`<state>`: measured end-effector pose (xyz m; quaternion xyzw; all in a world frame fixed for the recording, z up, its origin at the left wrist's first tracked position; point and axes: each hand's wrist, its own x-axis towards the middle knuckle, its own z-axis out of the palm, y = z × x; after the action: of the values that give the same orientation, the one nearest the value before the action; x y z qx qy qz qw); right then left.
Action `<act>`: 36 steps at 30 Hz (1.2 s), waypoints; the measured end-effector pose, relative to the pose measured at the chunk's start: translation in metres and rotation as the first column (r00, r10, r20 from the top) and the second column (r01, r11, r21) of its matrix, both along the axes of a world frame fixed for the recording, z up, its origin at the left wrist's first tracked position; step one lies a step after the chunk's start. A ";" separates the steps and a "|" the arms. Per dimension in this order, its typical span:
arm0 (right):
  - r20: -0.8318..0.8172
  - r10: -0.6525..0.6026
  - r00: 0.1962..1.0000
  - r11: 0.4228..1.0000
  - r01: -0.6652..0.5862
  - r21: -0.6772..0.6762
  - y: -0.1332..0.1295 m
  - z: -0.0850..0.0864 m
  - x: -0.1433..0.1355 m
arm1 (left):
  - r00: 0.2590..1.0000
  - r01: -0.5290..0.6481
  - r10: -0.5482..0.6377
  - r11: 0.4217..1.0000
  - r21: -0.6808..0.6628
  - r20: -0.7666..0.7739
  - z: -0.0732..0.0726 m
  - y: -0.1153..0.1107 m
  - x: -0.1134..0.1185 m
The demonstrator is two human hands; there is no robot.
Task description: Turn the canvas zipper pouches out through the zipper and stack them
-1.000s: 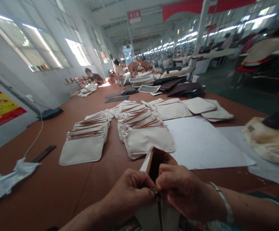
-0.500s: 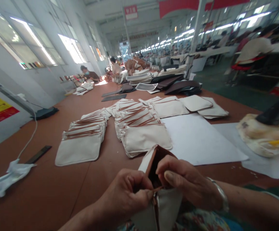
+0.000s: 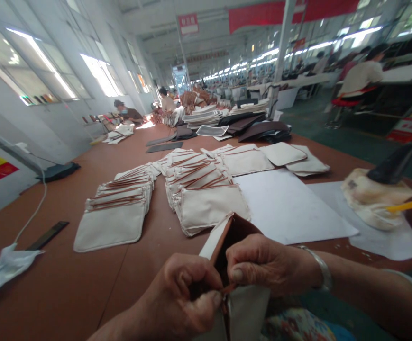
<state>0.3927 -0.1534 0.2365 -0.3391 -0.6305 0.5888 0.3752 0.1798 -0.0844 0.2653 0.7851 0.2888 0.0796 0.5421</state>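
Close in front of me, a cream pouch (image 3: 250, 308) with a brown lining is held with its mouth spread open. My left hand (image 3: 187, 289) pinches the brown edge at a seam, thumb against forefinger. On the other side of that seam my right hand (image 3: 262, 265), with a silver bangle at the wrist, has its fingers curled over the edge and closed on it. What lies between the fingertips is partly hidden. Just beyond the hands, a pile of cream pouches (image 3: 213, 206) lies overlapped on the brown table (image 3: 145, 265). A second row of pouches (image 3: 109, 227) lies to its left.
White paper sheets (image 3: 291, 203) lie to the right, beside a cloth-like bundle (image 3: 372, 194) with a dark piece and a yellow stick. A dark flat bar (image 3: 51, 234) and white crumpled material (image 3: 6, 272) are at left. Dark panels (image 3: 259, 128) are stacked farther back; people sit working beyond.
The right hand has shifted slightly left and down, its fingers now closer to the left hand at the seam. The camera view has turned a little to the right.
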 end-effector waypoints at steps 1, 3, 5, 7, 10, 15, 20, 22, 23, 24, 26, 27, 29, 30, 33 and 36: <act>0.033 0.009 0.999 0.999 -0.010 0.031 0.000 -0.001 0.000 | 1.000 0.005 -0.005 1.000 -0.007 -0.002 0.000 0.001 0.000; 0.129 0.009 0.992 0.989 -0.028 0.146 -0.002 -0.002 0.001 | 1.000 0.014 -0.014 1.000 -0.027 -0.005 0.001 0.001 0.001; 0.237 -0.058 0.970 0.949 -0.020 0.315 -0.005 -0.002 0.000 | 1.000 0.010 -0.011 0.998 -0.060 -0.021 0.001 0.001 0.002; 0.306 -0.155 0.939 0.891 -0.001 0.454 -0.007 -0.002 -0.001 | 0.999 -0.011 0.006 0.996 -0.091 -0.051 0.002 0.000 0.004; 0.288 -0.150 0.946 0.919 0.026 0.394 -0.009 0.002 -0.001 | 0.998 -0.030 0.023 0.993 -0.116 -0.062 0.001 -0.001 0.005; 0.251 -0.061 0.966 0.955 -0.016 0.296 -0.006 0.015 -0.003 | 0.999 -0.004 0.002 0.999 -0.043 -0.052 -0.001 -0.003 0.006; 0.328 -0.128 0.936 0.918 -0.014 0.397 -0.001 0.007 -0.008 | 0.997 0.041 -0.042 0.999 -0.019 -0.061 0.004 0.000 0.005; 0.286 -0.100 0.953 0.945 0.001 0.326 0.000 0.001 -0.005 | 0.994 0.085 -0.091 0.992 -0.088 -0.067 0.005 0.003 0.001; 0.260 -0.088 0.962 0.962 0.014 0.272 0.000 -0.002 -0.003 | 0.994 0.085 -0.092 0.992 -0.095 -0.066 0.006 0.005 -0.001; 0.236 -0.077 0.969 0.977 0.026 0.213 0.000 -0.004 -0.001 | 0.995 0.074 -0.079 0.993 -0.089 -0.058 0.005 0.006 -0.003; 0.192 -0.067 0.979 0.994 0.049 0.101 0.000 -0.005 0.002 | 0.999 0.039 -0.040 0.996 -0.083 -0.013 0.004 0.007 -0.005; 0.174 -0.067 0.982 0.997 0.058 0.059 0.000 -0.005 0.003 | 0.999 0.034 -0.033 0.997 -0.073 0.019 0.002 0.007 -0.006; 0.136 -0.057 0.989 0.998 0.057 0.003 -0.001 -0.005 0.004 | 0.993 0.043 -0.049 0.998 0.055 0.105 -0.001 0.007 -0.006; 0.114 -0.048 0.992 0.998 0.051 -0.023 -0.001 -0.005 0.004 | 0.986 0.045 -0.073 0.981 0.189 0.148 -0.003 0.007 -0.006; 0.049 -0.059 0.997 0.993 0.064 -0.103 -0.001 -0.008 0.002 | 0.962 0.012 -0.192 0.740 0.673 0.195 -0.006 0.005 -0.005; -0.034 -0.093 0.995 0.979 0.085 -0.183 -0.001 -0.012 -0.001 | 0.957 -0.037 -0.247 0.409 0.912 0.149 -0.006 0.001 -0.005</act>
<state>0.3912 -0.1543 0.2243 -0.3871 -0.5505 0.6334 0.3820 0.1750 -0.0829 0.2591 0.9514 0.0752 0.2906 0.0686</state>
